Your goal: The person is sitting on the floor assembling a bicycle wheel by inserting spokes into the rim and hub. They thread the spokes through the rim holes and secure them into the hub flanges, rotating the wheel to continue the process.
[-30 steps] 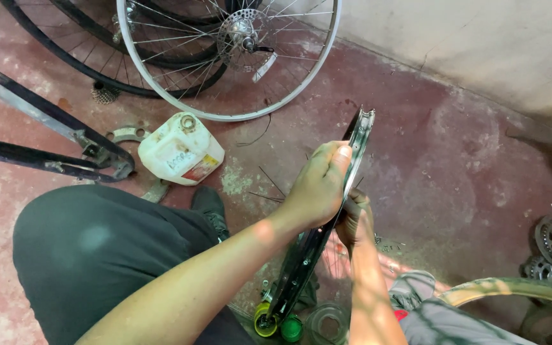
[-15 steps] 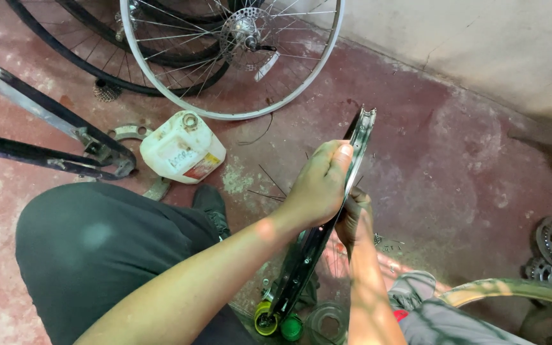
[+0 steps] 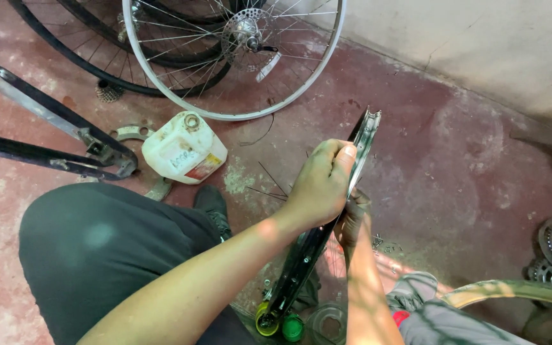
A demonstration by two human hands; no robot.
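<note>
gripping the bare wheel rim [image 3: 327,217] edge-on, the left hand [image 3: 319,185] wraps its fingers [image 3: 343,155] over the upper stretch, thumb pressed to the metal. the right hand [image 3: 352,214] sits just behind the rim, fingers curled; whether they pinch anything i cannot tell. the rim stands tilted on the red floor [image 3: 455,160], between the knees, its low end by a yellow cap [image 3: 266,319] and a green cap [image 3: 292,328]. judging by this, a steady left grip matters, so the rim does not twist. loose spokes [image 3: 269,185] lie near.
</note>
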